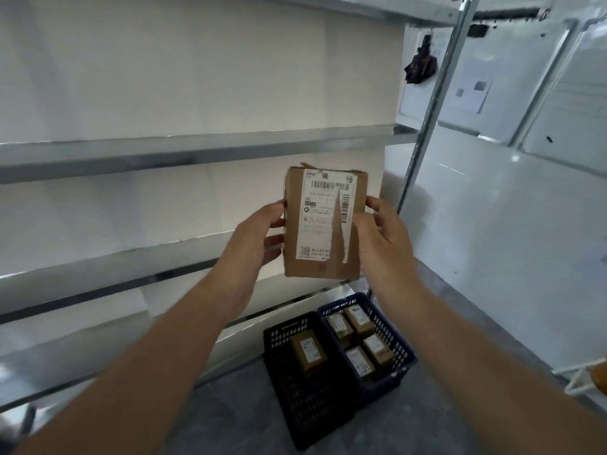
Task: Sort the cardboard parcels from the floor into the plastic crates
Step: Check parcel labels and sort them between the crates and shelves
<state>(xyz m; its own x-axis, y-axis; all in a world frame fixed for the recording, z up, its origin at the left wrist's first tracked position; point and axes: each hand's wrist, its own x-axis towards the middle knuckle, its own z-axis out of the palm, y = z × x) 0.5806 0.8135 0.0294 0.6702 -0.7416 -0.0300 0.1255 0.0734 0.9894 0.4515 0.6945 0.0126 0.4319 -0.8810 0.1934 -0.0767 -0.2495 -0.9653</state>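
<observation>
left hand (259,231): gripped the left long edge of the cardboard parcel (323,257), fingers curled round it
right hand (384,231): pinched the right long edge, thumb on the front face, fingertips behind
parcel position: held up in front of the metal shelving (197,142), long axis upright, shipping label (323,205) facing the camera
key relation: both crates sat on the floor (213,428) well below the held parcel. The black crate (312,418) lay about straight down and the blue crate (405,353) just beside it on the right-hand side. Judged the right hand nearer the blue one, the left nearer the black.
crate contents: one boxed parcel (308,354) in the black crate, four parcels (358,321) in the blue crate, all labelled
writing: barcodes along the label's top and right side, QR code at bottom left, a strip torn through the middle. Printed text too blurred to read; a dark scrawl on one blue-crate parcel was illegible.
step judged: reading the label to pick a crate, drop not yet done
</observation>
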